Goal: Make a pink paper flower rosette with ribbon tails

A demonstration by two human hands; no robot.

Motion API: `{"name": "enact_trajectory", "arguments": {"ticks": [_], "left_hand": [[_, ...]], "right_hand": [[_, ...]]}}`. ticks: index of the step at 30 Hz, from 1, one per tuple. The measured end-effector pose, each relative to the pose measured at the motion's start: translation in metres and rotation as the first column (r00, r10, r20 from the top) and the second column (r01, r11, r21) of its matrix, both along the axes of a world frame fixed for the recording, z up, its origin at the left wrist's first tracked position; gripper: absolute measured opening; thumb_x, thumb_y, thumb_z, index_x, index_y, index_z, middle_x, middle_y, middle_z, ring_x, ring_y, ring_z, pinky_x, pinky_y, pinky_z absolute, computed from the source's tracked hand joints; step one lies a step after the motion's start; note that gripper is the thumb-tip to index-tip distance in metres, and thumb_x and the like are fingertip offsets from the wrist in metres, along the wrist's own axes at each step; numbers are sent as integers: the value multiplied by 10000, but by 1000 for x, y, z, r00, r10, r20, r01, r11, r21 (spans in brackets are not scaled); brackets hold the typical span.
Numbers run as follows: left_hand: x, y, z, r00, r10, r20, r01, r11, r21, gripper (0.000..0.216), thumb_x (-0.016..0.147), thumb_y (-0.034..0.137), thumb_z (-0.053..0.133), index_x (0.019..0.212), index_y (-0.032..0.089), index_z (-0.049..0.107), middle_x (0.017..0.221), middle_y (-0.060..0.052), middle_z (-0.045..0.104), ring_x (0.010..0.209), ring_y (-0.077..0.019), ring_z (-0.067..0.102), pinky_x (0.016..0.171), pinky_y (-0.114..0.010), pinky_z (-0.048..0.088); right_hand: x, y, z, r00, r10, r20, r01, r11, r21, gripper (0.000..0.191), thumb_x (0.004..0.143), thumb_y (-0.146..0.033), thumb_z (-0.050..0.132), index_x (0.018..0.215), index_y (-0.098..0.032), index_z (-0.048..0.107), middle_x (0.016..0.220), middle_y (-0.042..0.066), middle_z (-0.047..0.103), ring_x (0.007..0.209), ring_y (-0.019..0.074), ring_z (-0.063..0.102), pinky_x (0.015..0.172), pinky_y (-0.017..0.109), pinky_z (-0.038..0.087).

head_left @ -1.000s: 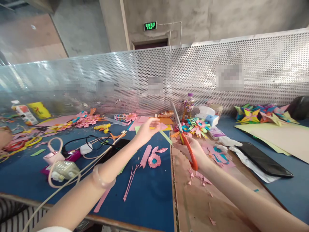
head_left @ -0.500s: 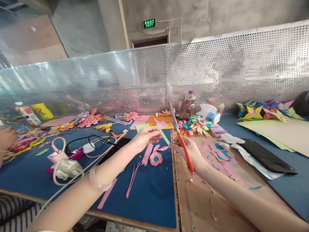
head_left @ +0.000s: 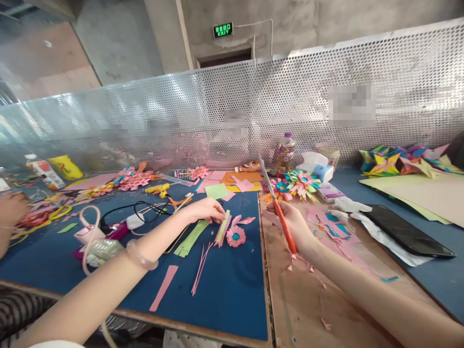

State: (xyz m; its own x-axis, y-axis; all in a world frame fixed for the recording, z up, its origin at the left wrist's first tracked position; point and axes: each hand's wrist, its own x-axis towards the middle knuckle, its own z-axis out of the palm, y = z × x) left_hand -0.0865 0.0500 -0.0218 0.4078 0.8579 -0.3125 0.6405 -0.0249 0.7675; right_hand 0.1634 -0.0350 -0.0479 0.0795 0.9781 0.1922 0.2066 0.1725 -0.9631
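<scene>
On the bench [head_left: 232,299], one pink flower [head_left: 236,237] lies at six o'clock. At four, the right hand [head_left: 295,226] grips one pair of scissors [head_left: 278,210]; at seven, the left hand [head_left: 209,209] touches one green strip [head_left: 224,223], grip unclear. Farther, two multicoloured flowers [head_left: 303,184] at three.

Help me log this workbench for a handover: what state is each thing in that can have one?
Scissors: in the right hand, blades looking shut.
Light green strip: held by the left hand.
Purple-capped bottle: upright, cap on.
White-capped bottle: cap on.
Tissue pack: open, tissue sticking out.
Black phone: lying flat, screen dark.
Yellow glue gun: lying on its side.
Exit sign: lit.
</scene>
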Motion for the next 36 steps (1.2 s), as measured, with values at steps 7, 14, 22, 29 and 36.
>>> {"name": "enact_trajectory", "arguments": {"ticks": [7, 14, 22, 29, 36], "left_hand": [[3, 1, -5, 998, -31, -46, 29, 999, -33, 276, 545, 388, 732, 664, 143, 686, 593, -40, 646, 564, -136, 580, 471, -197, 414], [3, 0, -6, 998, -43, -37, 42, 998, -45, 278, 559, 379, 727, 702, 143, 697, 631, -50, 666, 565, -136, 592, 538, -228, 478], [8, -8, -4, 1000, 2, -13, -2, 1000, -2, 250, 543, 342, 741, 665, 132, 681, 593, -35, 650, 553, -133, 590, 557, -238, 498], [13, -19, 1, 998, 54, 29, -55, 998, 42, 243, 512, 316, 755, 624, 122, 661, 539, -28, 625, 525, -138, 576, 532, -252, 484], [6, -22, 10, 971, 153, 185, -171, 982, 84, 281, 597, 289, 721, 795, 102, 651, 679, -69, 660, 622, -152, 605, 492, -219, 476]], "right_hand": [[0, 2, -5, 1000, -6, -13, 6, 1000, -18, 312, 624, -379, 645, 818, -150, 559, 669, -14, 529, 599, 131, 476, 551, 246, 370], [2, 1, -4, 998, -27, 58, 28, 999, -19, 260, 651, -356, 618, 797, -150, 560, 661, -26, 515, 581, 118, 461, 537, 238, 357], [2, 1, -7, 999, 3, 45, -2, 1000, -21, 270, 658, -371, 599, 810, -152, 557, 592, -42, 469, 486, 92, 395, 459, 222, 309], [-1, -3, 0, 1000, 3, 29, -1, 998, -56, 306, 628, -376, 626, 823, -150, 556, 660, -12, 526, 570, 126, 469, 535, 252, 385], [-2, -9, 0, 1000, 3, -6, -3, 997, -75, 319, 739, -483, 522, 858, -188, 521, 685, -20, 489, 527, 104, 428, 480, 236, 382]]}}
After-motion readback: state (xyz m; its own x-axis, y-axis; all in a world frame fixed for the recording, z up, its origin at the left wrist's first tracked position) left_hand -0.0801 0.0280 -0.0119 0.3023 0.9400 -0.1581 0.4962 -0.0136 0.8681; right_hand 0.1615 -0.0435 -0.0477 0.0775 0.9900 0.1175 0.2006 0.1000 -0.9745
